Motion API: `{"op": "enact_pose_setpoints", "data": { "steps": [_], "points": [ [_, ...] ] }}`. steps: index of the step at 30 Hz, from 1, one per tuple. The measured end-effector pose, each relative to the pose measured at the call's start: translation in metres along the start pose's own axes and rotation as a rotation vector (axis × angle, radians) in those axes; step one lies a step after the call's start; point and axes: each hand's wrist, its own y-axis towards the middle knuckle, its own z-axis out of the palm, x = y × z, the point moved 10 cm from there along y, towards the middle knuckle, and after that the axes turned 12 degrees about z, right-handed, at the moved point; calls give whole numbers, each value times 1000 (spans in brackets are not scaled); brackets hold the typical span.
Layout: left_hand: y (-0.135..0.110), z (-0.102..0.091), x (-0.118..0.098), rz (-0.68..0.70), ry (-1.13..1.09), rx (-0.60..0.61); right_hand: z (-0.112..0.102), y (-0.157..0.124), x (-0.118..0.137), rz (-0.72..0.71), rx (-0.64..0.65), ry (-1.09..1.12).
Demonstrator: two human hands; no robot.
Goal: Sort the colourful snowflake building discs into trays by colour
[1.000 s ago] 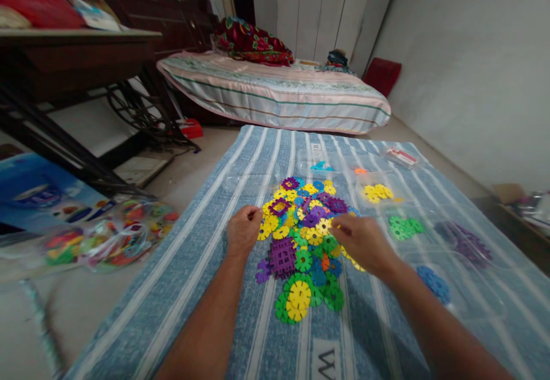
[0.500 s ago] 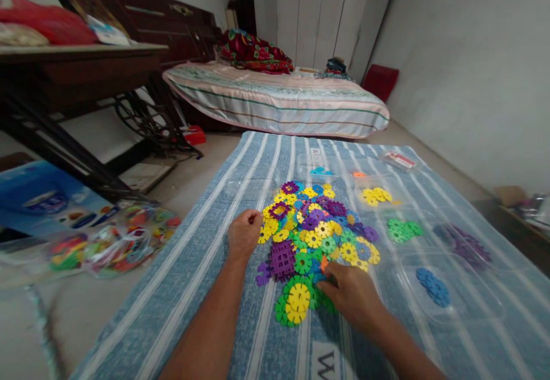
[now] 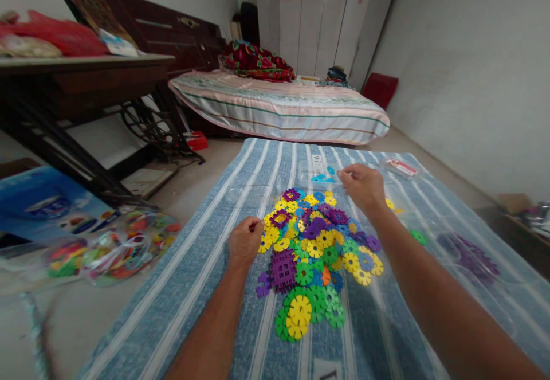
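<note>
A pile of flat plastic snowflake pieces [image 3: 320, 245] in yellow, green, purple and blue lies on a blue striped mat [image 3: 206, 305]. My left hand [image 3: 244, 241] rests curled in a fist at the pile's left edge, beside yellow pieces; what it holds is hidden. My right hand [image 3: 364, 188] reaches past the far side of the pile, fingers pinched. A light-blue piece [image 3: 330, 169] sits at its fingertips, over a clear tray [image 3: 307, 169] that holds other light-blue pieces.
Clear trays on the right hold yellow [image 3: 390, 203], green [image 3: 416, 235] and purple pieces [image 3: 470, 254]. A bag of coloured pieces [image 3: 116, 248] and a blue box [image 3: 38, 208] lie left of the mat. Beyond are a dark table [image 3: 77, 82], a mattress [image 3: 279, 102] and a small packet [image 3: 401, 167].
My right hand went from the pile's right side to its near edge, then reached out to the far light-blue tray. My left hand stayed put. The camera tilted slightly.
</note>
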Motion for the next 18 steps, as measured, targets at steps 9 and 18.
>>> {"op": "enact_pose_setpoints", "data": {
  "steps": [9, 18],
  "points": [
    [-2, 3, -5, 25, -11, -10, 41, -131, -17, -121, 396, -143],
    [-2, 1, -7, 23, 18, -11, 78, -237, -23, -205, 714, -540]
  ]
}}
